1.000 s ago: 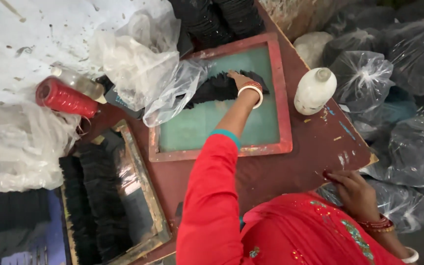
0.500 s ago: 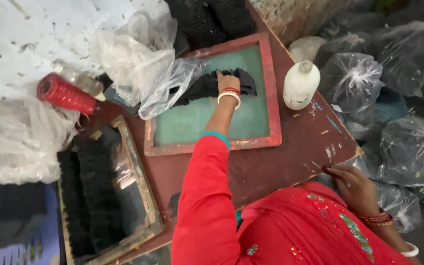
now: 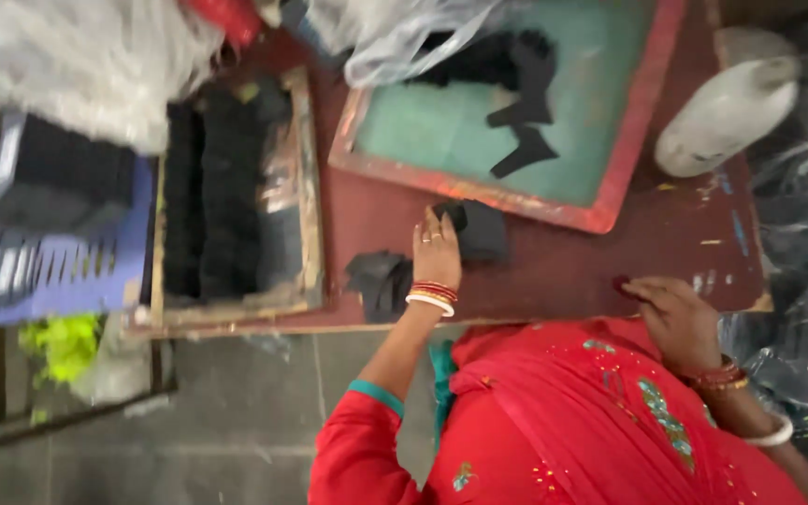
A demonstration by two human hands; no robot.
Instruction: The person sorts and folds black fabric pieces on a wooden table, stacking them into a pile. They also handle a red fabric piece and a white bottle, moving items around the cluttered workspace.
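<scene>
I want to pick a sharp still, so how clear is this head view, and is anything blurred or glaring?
Head view: soft daylight, motion-smeared overall; the left hand on dark cloth is fairly legible, the blue crate at left is streaked, and the white bottle is bright but not blown out.

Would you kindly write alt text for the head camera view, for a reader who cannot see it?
A person in red presses the left hand on a dark fabric piece on a maroon table, the right hand resting at its edge. Beyond lie a red-framed green screen and a white bottle.

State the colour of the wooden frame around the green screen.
Red, on the frame, clearest in the head view.
</scene>
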